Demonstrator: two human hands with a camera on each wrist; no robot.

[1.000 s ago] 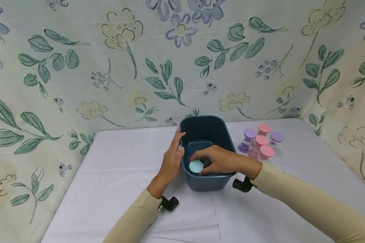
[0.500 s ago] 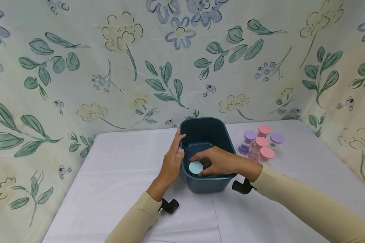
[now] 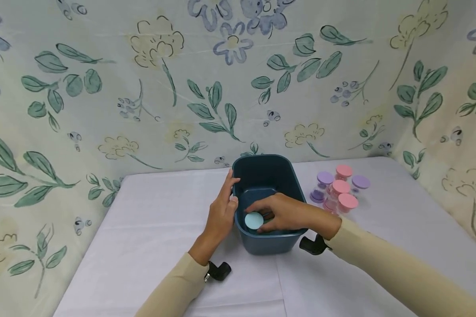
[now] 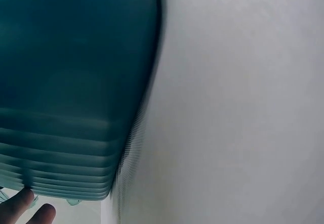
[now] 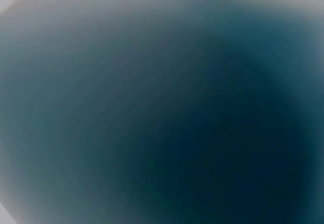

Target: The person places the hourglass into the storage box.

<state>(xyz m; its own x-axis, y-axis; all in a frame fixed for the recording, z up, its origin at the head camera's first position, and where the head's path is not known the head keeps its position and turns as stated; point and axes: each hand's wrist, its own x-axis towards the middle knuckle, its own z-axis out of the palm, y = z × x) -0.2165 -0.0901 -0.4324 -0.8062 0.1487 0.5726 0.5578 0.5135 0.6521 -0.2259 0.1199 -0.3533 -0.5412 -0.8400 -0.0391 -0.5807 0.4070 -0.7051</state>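
Observation:
A dark blue plastic bin (image 3: 266,244) stands on the white-covered table. My left hand (image 3: 219,215) rests against its left side, with fingers fairly straight at the rim; two fingertips (image 4: 41,215) show by the bin's ribbed wall in the left wrist view. Reaching inside from the right, my right hand (image 3: 283,211) holds a sand timer by its light-blue cap (image 3: 254,220) between thumb and fingers, near the front left corner. The timer's lower part is hidden. Only a blurred dark blue surface fills the right wrist view.
To the right of the bin, several sand timers with pink caps (image 3: 340,186) and purple caps (image 3: 360,182) stand close together. A floral cloth (image 3: 162,97) hangs behind the table. The white tablecloth (image 3: 154,220) extends left of the bin.
The whole scene has shifted slightly down in the head view. Both hands keep nearly the same places on the bin and the timer.

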